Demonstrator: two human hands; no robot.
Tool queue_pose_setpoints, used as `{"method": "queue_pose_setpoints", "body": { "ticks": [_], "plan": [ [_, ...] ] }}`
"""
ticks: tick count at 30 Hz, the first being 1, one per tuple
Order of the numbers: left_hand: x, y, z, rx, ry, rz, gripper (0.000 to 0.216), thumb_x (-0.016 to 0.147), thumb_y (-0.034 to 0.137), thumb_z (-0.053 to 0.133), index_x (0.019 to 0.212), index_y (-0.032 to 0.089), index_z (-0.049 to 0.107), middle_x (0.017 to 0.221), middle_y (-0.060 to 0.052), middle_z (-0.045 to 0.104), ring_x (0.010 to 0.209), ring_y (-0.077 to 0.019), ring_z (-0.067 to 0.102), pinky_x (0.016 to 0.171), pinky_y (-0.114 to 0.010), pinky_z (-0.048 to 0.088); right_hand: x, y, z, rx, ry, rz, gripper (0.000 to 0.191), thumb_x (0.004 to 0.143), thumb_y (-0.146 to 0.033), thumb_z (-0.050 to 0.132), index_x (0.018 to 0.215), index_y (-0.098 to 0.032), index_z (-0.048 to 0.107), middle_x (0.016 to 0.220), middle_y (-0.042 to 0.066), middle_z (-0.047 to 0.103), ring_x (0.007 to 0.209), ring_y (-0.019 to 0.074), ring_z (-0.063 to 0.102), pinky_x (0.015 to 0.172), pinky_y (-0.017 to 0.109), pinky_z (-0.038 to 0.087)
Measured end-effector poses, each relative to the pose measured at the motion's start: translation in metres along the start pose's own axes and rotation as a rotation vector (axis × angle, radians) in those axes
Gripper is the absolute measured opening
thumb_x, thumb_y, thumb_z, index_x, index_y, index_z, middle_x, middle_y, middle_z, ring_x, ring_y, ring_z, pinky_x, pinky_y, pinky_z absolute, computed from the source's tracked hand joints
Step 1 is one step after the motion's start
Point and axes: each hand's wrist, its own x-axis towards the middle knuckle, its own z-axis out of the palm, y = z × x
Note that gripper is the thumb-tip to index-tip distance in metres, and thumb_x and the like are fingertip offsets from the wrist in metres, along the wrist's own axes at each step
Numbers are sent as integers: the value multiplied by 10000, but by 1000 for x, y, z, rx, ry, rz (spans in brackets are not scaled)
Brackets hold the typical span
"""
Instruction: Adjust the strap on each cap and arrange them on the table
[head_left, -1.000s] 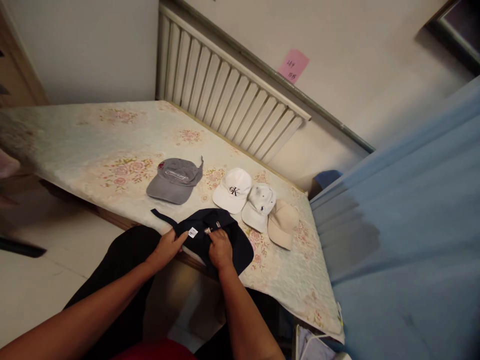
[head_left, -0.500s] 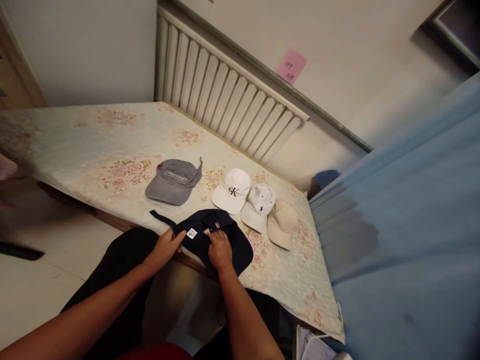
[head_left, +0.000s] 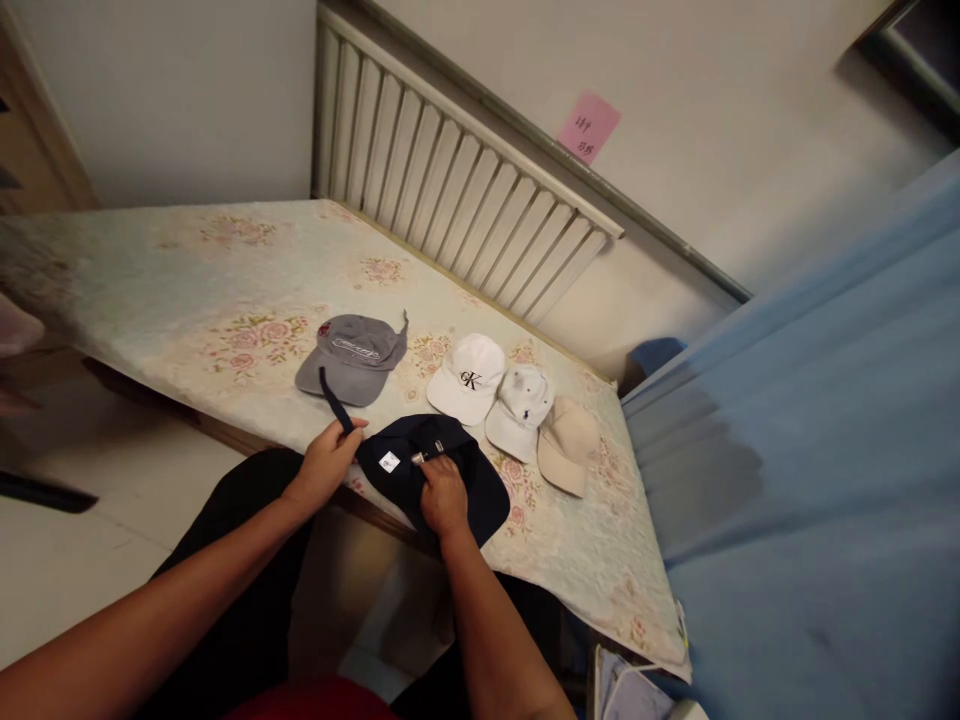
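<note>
A dark navy baseball cap (head_left: 405,435) lies tilted at the bed's near edge, its inside and a small white label (head_left: 389,461) facing me. My left hand (head_left: 330,462) is closed on the cap's loose strap (head_left: 335,400), whose free end sticks up above the fingers. Closed on the cap's back edge by the metal buckle (head_left: 418,458) is my right hand (head_left: 444,497). Just beyond sit a grey cap (head_left: 352,360), a white cap with black letters (head_left: 469,378), a white cap with a small dark logo (head_left: 519,412) and a beige cap (head_left: 568,445).
The caps rest on a flowered bed cover (head_left: 285,270). A white radiator (head_left: 450,180) stands along the far side, with a pink note (head_left: 589,126) on the wall above. At the right hangs a blue curtain (head_left: 810,450). Part of another person's hand (head_left: 16,402) shows at the left edge.
My left hand has moved from the cap's edge by the label up and left onto the strap. The strap now points upward rather than leftward. My right hand stays at the buckle.
</note>
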Motion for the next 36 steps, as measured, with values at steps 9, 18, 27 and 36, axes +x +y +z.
{"method": "queue_pose_setpoints", "body": {
  "ticks": [9, 18, 27, 36],
  "plan": [
    [3, 41, 1, -166, -172, 167, 321, 845, 430, 502, 979, 152, 593, 808, -10, 622, 541, -100, 506, 561, -246, 423, 1, 1, 0, 45, 17, -4, 563, 726, 14, 392, 1201, -191, 615, 1105, 63, 654, 1107, 192, 519, 1067, 358, 335],
    [33, 56, 15, -540, -692, -67, 231, 759, 284, 673, 924, 148, 589, 681, 21, 582, 528, -68, 511, 519, -190, 419, 3, -3, -5, 73, 15, 27, 567, 726, 15, 396, 1199, -210, 614, 1118, 52, 648, 1100, 186, 525, 1072, 365, 340],
    [69, 41, 24, -545, -1026, -159, 253, 731, 215, 707, 953, 166, 597, 795, -10, 631, 603, -98, 596, 664, -279, 539, 5, -5, -7, 75, -17, 58, 575, 708, 21, 404, 1191, -214, 610, 1118, 43, 650, 1103, 173, 524, 1070, 359, 345],
    [93, 28, 26, -446, -1017, -81, 207, 793, 340, 643, 805, 142, 585, 621, 1, 607, 496, -73, 525, 474, -169, 404, 6, -4, -4, 46, -39, 74, 578, 686, 13, 420, 1186, -203, 616, 1120, 53, 656, 1088, 188, 537, 1054, 377, 363]
  ]
}}
